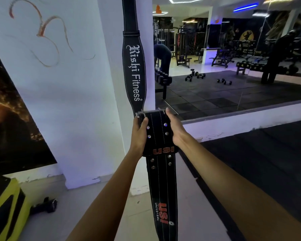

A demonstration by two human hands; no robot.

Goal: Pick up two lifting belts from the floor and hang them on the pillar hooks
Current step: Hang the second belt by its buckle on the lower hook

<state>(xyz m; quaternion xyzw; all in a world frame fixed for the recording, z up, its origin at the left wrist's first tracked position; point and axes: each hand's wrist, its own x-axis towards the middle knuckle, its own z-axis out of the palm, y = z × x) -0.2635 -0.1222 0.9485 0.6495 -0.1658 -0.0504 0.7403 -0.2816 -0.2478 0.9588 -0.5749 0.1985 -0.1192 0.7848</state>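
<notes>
A black belt lettered "Rishi Fitness" hangs straight down the white pillar, and its top runs out of view, so the hook is hidden. In front of the pillar I hold a second black belt marked "USI" upright by its buckle end. My left hand grips the left edge near the metal buckle. My right hand grips the right edge. The USI belt's long tail hangs down between my forearms toward the floor.
A big wall mirror right of the pillar reflects dumbbells, benches and a bending person. Below it runs a white ledge, then dark rubber mat. A small black dumbbell and a yellow-black object lie at the lower left on the pale floor.
</notes>
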